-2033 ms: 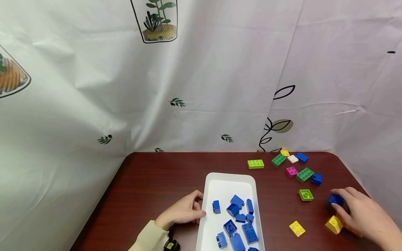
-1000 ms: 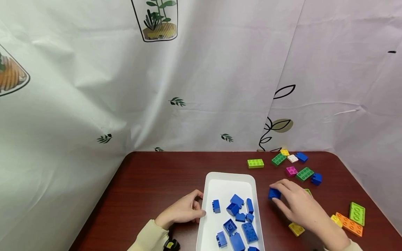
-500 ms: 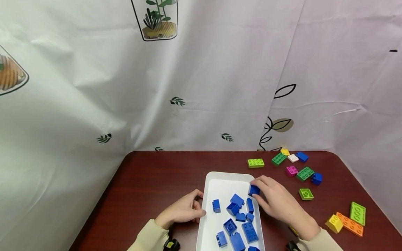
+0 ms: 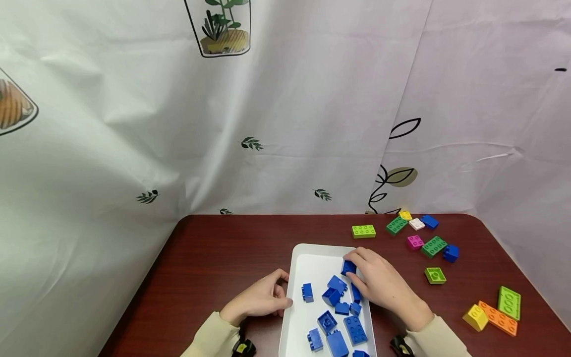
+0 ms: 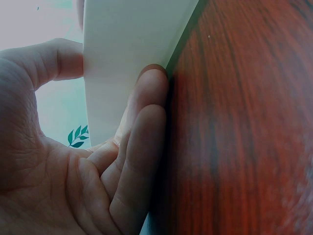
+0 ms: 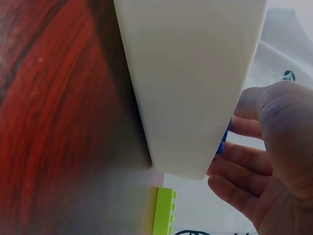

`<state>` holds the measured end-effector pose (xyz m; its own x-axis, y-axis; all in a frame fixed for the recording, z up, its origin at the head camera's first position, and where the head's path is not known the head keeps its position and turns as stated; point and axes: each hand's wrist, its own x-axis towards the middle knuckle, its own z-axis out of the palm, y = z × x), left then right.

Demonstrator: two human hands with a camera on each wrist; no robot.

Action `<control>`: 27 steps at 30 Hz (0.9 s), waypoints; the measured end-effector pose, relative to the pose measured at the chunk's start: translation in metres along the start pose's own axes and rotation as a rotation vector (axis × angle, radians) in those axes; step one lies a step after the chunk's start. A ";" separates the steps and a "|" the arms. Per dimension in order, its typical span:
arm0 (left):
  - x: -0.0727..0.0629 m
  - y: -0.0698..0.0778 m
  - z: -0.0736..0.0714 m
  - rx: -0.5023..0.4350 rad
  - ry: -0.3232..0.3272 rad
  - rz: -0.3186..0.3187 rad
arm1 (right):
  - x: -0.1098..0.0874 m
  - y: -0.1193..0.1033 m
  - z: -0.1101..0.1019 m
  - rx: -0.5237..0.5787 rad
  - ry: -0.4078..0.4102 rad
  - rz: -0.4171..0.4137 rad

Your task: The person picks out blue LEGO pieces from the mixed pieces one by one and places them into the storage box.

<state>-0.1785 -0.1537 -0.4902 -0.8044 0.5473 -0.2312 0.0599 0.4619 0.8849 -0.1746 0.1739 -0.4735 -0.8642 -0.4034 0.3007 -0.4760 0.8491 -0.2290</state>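
Note:
My left hand (image 4: 260,297) holds the left edge of a white tray (image 4: 309,268), thumb at the rim. In the left wrist view the fingers (image 5: 142,132) of that hand lie against the tray's outer wall (image 5: 127,44). Over the tray's far right part, my right hand (image 4: 387,286) pinches a blue toy brick (image 4: 348,267) between thumb and fingers. Only a sliver of blue (image 6: 222,142) shows past the tray wall (image 6: 186,83) in the right wrist view. Several other blue bricks (image 4: 337,343) lie scattered inside the tray.
Right of the tray lie a yellow brick (image 4: 476,317), an orange brick (image 4: 497,319) and lime bricks (image 4: 509,303). Farther back are green (image 4: 434,246), pink (image 4: 415,242), white (image 4: 417,224) and blue bricks (image 4: 451,253). A lime brick (image 4: 363,231) lies beyond the tray; a printed curtain (image 4: 285,109) hangs behind the table.
My right hand picked up the blue brick at the right side of the table and carried it left, over the tray's right rim. The left hand and the tray stayed in place.

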 end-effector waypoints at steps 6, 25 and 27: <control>0.000 0.001 -0.001 0.005 -0.004 -0.001 | 0.000 -0.001 0.002 -0.004 0.007 -0.016; 0.000 0.000 -0.001 0.013 -0.007 0.006 | -0.006 0.003 -0.006 -0.002 -0.052 -0.005; 0.000 0.000 -0.001 0.012 -0.008 0.005 | -0.006 0.005 -0.008 0.006 -0.035 -0.004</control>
<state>-0.1793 -0.1541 -0.4900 -0.7990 0.5555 -0.2301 0.0714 0.4676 0.8811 -0.1708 0.1836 -0.4694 -0.8672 -0.4189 0.2692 -0.4807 0.8452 -0.2334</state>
